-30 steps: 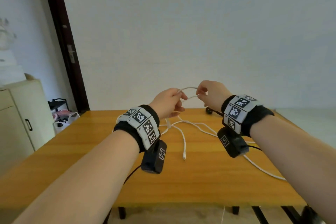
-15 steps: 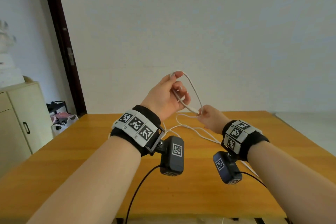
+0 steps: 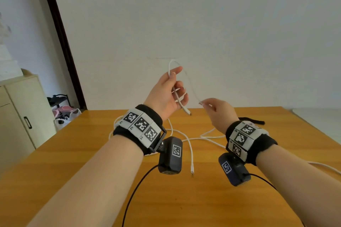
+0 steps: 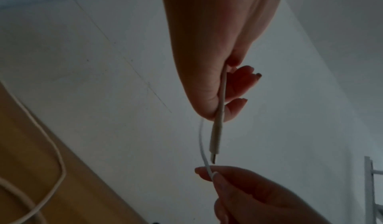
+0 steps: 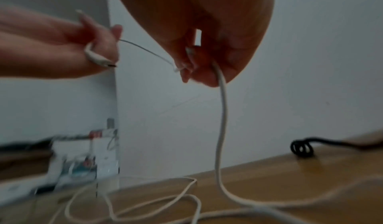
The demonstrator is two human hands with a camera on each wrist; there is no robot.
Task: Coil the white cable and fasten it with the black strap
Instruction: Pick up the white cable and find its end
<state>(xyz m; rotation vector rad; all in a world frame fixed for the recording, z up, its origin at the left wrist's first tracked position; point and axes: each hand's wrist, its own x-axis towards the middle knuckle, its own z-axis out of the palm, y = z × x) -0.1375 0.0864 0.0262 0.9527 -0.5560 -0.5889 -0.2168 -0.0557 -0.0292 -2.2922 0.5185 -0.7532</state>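
My left hand [image 3: 168, 92] is raised above the table and holds one end of the white cable [image 3: 191, 145]; the plug [image 3: 186, 110] [image 4: 215, 139] hangs below its curled fingers. From there the cable arcs up over the index finger and down to my right hand [image 3: 215, 108], which pinches it [image 5: 221, 96] between thumb and fingers. The rest of the cable lies in loose loops on the wooden table [image 3: 184, 199], with its other plug [image 3: 192, 171] near the middle. The black strap [image 3: 252, 120] [image 5: 302, 147] lies on the table beyond my right wrist.
A cream cabinet [image 3: 24, 112] stands left of the table beside a dark door frame [image 3: 60, 38]. Bags and a small rack [image 3: 62, 110] sit on the floor there. Black camera leads [image 3: 136, 190] hang from both wrists.
My left hand has stayed raised with the cable end. My right hand has slid along the cable to the right, so the two hands are further apart and the loop is wider.
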